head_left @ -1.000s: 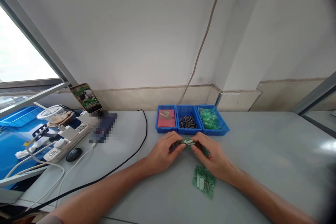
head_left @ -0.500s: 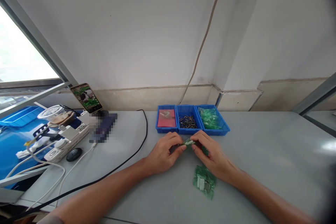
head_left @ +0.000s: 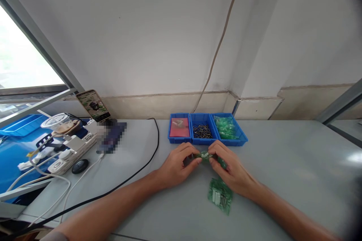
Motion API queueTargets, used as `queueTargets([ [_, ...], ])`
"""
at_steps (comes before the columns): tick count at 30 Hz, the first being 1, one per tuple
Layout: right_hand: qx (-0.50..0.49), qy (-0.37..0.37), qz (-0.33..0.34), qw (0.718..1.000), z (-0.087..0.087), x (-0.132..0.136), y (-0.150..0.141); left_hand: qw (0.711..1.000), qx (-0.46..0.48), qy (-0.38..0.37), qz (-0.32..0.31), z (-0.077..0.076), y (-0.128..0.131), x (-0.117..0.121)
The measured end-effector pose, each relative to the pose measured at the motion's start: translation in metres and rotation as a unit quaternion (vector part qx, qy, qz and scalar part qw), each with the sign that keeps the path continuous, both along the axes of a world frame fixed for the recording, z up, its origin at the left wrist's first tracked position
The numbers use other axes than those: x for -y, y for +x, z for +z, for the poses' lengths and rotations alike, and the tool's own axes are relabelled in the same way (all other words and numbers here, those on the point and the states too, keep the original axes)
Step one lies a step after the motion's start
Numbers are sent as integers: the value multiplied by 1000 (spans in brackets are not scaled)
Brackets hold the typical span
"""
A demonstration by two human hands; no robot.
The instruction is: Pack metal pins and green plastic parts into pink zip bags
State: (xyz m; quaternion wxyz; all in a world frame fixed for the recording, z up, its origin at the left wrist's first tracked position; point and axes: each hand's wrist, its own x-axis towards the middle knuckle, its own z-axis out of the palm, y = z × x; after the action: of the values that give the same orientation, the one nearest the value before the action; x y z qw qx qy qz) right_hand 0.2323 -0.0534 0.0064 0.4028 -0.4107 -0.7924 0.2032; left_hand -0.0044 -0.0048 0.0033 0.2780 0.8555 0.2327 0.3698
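Power strip [head_left: 58,165] sits at the left of the bench [head_left: 283,162]; right of it I see a tilted phone [head_left: 94,105] and a black cable [head_left: 154,150]. My left hand [head_left: 177,163] pinches one end of a green packet [head_left: 204,155], in front of the left bin [head_left: 172,140] with its red sheet [head_left: 179,131] and the middle bin [head_left: 203,141] of screws [head_left: 202,131]. A second bag [head_left: 220,196] lies on the bench near my right hand [head_left: 232,167], which grips the packet's other end. Behind that hand, the right bin [head_left: 241,139] holds green bags [head_left: 226,128].
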Motion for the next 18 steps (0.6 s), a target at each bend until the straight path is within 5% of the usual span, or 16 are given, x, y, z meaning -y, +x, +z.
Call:
queueTargets([
  [18, 4, -21, -12, 1000, -1, 1, 1, 999, -20, -22, 11, 0, -1, 0],
])
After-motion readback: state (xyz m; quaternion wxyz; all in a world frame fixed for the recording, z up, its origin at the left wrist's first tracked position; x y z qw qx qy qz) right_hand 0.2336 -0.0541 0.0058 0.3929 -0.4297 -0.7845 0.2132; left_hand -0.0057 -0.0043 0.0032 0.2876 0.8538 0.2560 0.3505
